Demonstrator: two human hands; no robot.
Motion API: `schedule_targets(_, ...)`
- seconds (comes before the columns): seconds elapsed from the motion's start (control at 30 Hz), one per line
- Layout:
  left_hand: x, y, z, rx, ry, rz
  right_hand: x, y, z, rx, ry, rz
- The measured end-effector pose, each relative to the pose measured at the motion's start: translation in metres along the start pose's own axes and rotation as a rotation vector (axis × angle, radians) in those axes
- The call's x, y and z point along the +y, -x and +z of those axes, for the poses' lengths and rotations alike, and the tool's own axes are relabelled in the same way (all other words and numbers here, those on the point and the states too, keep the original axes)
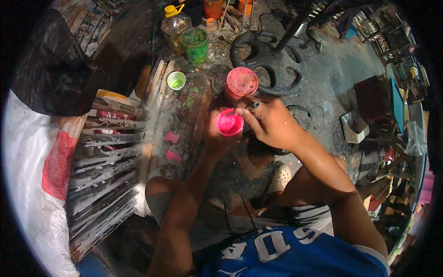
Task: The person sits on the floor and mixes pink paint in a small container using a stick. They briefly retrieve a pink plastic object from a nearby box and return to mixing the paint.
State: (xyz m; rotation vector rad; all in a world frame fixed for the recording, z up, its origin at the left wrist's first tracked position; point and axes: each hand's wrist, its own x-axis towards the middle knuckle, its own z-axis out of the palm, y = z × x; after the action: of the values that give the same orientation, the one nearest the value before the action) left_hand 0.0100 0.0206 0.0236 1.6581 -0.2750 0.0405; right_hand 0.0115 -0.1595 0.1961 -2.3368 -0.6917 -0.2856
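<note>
My left hand [218, 142] is wrapped round a small bright pink cup [230, 123], whose open mouth faces up. At the cup's upper rim, the thumb and fingers of my right hand [277, 121] are closed. A small dark piece shows between those fingers; its kind is hidden. Just beyond my hands stands a larger pink tub [242, 82] with a stained top. To the left on the ground are a small white cup with green inside [176, 81] and two pink scraps [172, 137].
A green bucket [194, 45] and a clear jug with yellow cap [175, 25] stand at the back. A black metal base with round openings [265, 57] lies beyond my right hand. Paint-streaked slats [108, 154] and a white sack [32, 184] line the left side.
</note>
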Motion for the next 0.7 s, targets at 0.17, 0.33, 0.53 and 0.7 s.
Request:
schedule_targets(0.17,-0.003,0.002,0.001,-0.002,-0.184,0.037,0.002,0.006,-0.015,-0.206,-0.030,0.077)
schedule_targets(0.33,-0.005,0.005,0.004,0.020,-0.093,0.139,0.002,0.003,-0.016,-0.137,0.100,0.110)
schedule_targets(0.53,-0.010,0.001,0.005,-0.019,-0.136,0.050,0.001,0.002,0.001,-0.060,0.039,0.073)
schedule_targets(0.7,0.004,0.006,0.000,-0.029,-0.079,-0.015,0.004,0.008,-0.006,-0.122,-0.058,0.002)
